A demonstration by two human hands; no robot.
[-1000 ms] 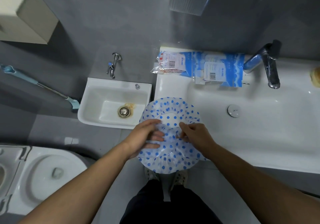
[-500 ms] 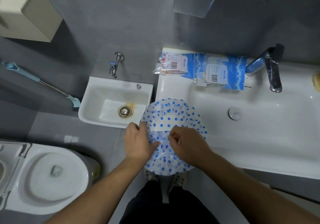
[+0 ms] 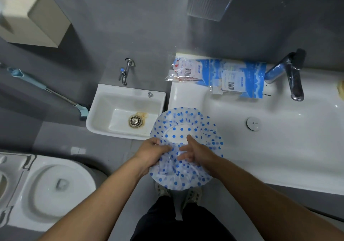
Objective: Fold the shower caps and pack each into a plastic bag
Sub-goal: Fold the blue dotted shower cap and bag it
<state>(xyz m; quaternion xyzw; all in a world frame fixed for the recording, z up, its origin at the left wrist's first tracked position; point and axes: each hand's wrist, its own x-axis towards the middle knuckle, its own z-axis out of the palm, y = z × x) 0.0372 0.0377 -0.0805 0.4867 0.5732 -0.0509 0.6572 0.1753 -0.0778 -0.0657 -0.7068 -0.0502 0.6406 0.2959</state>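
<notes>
Large white washbasin (image 3: 279, 147) across right half; front rim runs diagonally down toward lower right, bowl bare apart from round drain plug (image 3: 252, 123). Plenty of open white surface right of the cap.

White toilet (image 3: 46, 190) at lower left, lid down, well apart from the hands. Grey floor strip between toilet and low sink open.

Small low sink (image 3: 126, 112) at centre left, wall tap (image 3: 125, 71) above it, metal drain with rust stain. Near rim sits just beside the cap's left edge in this view.

Polka-dot shower cap (image 3: 186, 127), clear with blue dots, spread roughly round, held in front of the body over the washbasin's left front corner. Far edge overlaps the basin rim; near edge hangs past it above the shoes (image 3: 193, 194). Frilled border intact all round, middle bunched between the hands.

Plastic bags (image 3: 236, 80), blue-and-white printed packs with barcodes, lie flat on the basin's back ledge, left of the chrome faucet (image 3: 296, 80), well apart from the cap.

Left hand (image 3: 151, 152) curled, pinching cap's left side, fingers tucked into material. Right hand (image 3: 197, 150) fairly wide, fingers spread flat on the cap's centre, pressing rather than gripping.

Blue-handled brush (image 3: 46, 89) leaning against the wall, far left.
</notes>
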